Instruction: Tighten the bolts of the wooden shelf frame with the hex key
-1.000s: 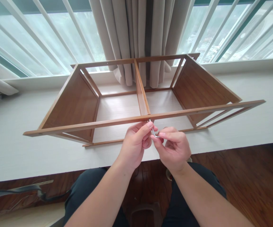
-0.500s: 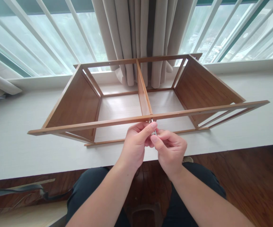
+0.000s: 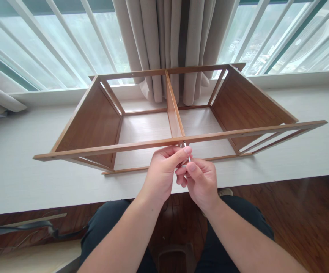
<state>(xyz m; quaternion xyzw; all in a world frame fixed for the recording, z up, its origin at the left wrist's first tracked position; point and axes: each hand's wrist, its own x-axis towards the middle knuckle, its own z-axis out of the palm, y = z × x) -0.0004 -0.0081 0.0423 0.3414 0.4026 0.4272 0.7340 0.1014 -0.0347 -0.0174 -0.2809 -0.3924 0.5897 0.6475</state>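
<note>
Wooden frame [image 3: 175, 110] on worktop [image 3: 33, 189], near its front edge. Our left hand [image 3: 162, 170] pinches the metal key [image 3: 189, 159] by the front rail [image 3: 141, 145]; our right hand [image 3: 202, 182] pinches it lower down. We'd best keep it straight, turning gently.

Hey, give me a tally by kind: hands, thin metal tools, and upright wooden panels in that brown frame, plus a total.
Hands: 2 (left hand, right hand)
Thin metal tool: 1
Upright wooden panels: 3 (left end panel, middle divider, right end panel)
Total: 6
</note>
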